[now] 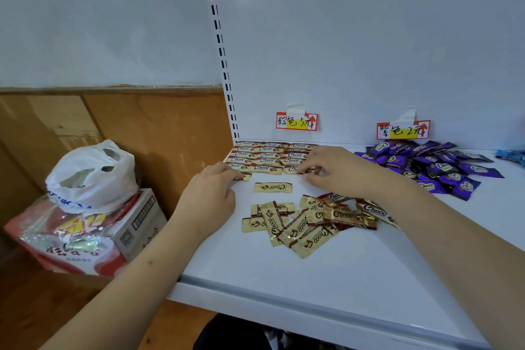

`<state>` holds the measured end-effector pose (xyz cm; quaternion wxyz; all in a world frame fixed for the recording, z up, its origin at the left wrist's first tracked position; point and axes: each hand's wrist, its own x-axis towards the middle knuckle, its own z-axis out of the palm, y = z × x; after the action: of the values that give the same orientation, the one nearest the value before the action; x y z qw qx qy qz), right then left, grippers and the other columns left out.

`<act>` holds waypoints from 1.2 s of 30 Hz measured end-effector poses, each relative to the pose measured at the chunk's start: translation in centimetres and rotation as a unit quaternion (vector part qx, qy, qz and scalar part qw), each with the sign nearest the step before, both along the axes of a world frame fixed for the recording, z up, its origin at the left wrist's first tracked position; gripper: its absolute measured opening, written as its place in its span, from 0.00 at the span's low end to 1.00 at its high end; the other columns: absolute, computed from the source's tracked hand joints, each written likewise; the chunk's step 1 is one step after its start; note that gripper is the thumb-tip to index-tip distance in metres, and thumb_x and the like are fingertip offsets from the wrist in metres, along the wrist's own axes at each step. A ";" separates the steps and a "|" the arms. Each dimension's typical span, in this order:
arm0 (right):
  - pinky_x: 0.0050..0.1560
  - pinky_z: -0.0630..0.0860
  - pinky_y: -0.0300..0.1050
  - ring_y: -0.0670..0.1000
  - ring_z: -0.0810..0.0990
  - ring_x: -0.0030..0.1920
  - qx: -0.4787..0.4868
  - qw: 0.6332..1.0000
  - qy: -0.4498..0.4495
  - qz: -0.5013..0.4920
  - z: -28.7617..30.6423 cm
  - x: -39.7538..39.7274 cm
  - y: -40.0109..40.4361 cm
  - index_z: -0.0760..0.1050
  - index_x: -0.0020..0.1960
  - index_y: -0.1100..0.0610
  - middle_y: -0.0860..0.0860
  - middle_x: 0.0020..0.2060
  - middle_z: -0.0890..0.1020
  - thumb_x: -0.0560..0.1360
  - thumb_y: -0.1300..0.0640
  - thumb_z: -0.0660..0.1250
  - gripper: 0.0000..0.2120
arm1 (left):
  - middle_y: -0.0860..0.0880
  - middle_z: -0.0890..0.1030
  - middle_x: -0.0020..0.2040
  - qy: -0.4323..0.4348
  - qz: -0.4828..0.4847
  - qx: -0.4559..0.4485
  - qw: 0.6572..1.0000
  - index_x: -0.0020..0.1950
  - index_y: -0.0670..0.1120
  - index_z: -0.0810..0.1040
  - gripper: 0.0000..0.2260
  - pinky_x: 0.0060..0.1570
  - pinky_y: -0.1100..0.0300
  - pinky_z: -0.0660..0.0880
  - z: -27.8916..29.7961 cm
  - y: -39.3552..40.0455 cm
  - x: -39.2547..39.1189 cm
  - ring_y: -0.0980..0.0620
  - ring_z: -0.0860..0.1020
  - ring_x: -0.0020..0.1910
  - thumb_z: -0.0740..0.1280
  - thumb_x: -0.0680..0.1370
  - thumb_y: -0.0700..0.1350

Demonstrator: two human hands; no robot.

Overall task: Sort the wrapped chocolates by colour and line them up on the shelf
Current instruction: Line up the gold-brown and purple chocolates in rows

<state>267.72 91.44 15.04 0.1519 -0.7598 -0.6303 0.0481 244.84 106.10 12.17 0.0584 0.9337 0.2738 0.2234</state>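
Gold-and-brown wrapped chocolates lie in neat rows [267, 155] at the back left of the white shelf [284, 273]. My left hand [210, 196] rests at the front left of the rows, its fingertips on one gold chocolate [246, 176]. My right hand [332, 169] pinches another gold chocolate [295, 169] at the front right of the rows. A single gold chocolate [272, 187] lies alone just in front. Nearer me sits a loose heap of gold chocolates [312, 221]. To the right is a pile of purple chocolates [431, 165].
Two handwritten price labels, one [297, 121] above the gold rows and one [403, 130] above the purple pile, hang on the back panel. Blue wrappers [511, 156] show at the far right edge. Left of the shelf stand a white plastic bag [91, 176], snack packs and a carton [139, 221].
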 end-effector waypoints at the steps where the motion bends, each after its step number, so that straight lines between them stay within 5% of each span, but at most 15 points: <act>1: 0.58 0.69 0.41 0.48 0.74 0.57 -0.001 1.000 -0.001 0.002 0.0 0.0 0.0 0.78 0.65 0.48 0.48 0.58 0.75 0.81 0.50 0.62 0.14 | 0.53 0.75 0.66 0.003 0.000 -0.002 1.000 0.68 0.50 0.76 0.20 0.59 0.58 0.70 0.0 0.0 0.0 0.53 0.71 0.62 0.58 0.78 0.38; 4: 0.54 0.64 0.37 0.48 0.72 0.59 0.000 1.000 0.000 0.005 -0.2 0.0 0.0 0.76 0.66 0.49 0.49 0.59 0.75 0.81 0.51 0.61 0.15 | 0.53 0.74 0.67 0.010 -0.001 -0.007 1.000 0.69 0.51 0.75 0.20 0.60 0.60 0.68 0.0 0.1 0.1 0.54 0.69 0.64 0.58 0.79 0.38; 11: 0.64 0.63 0.40 0.49 0.69 0.64 -0.010 1.000 -0.012 0.008 -0.4 0.0 0.2 0.73 0.70 0.50 0.50 0.64 0.72 0.82 0.50 0.60 0.18 | 0.53 0.73 0.68 0.008 -0.003 -0.015 1.000 0.69 0.51 0.75 0.21 0.61 0.60 0.68 0.0 0.3 0.1 0.54 0.69 0.64 0.58 0.79 0.38; 18: 0.64 0.65 0.43 0.49 0.68 0.65 0.080 0.996 -0.028 0.026 -0.6 -1.3 0.8 0.72 0.70 0.51 0.47 0.65 0.72 0.83 0.50 0.57 0.17 | 0.54 0.73 0.67 0.002 0.005 -0.004 1.000 0.69 0.51 0.75 0.20 0.62 0.57 0.69 -0.1 0.4 0.0 0.53 0.69 0.63 0.59 0.78 0.39; 36: 0.69 0.59 0.46 0.50 0.60 0.71 0.027 0.995 -0.086 0.043 -1.7 -2.1 1.8 0.70 0.72 0.46 0.47 0.71 0.67 0.82 0.41 0.49 0.23 | 0.53 0.73 0.67 0.002 0.017 -0.022 1.000 0.68 0.51 0.75 0.19 0.62 0.56 0.69 0.0 0.3 0.1 0.53 0.70 0.63 0.59 0.79 0.40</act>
<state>265.58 93.28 13.36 0.1151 -0.7291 -0.6741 -0.0278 244.92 106.39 12.12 0.0743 0.9278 0.2948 0.2164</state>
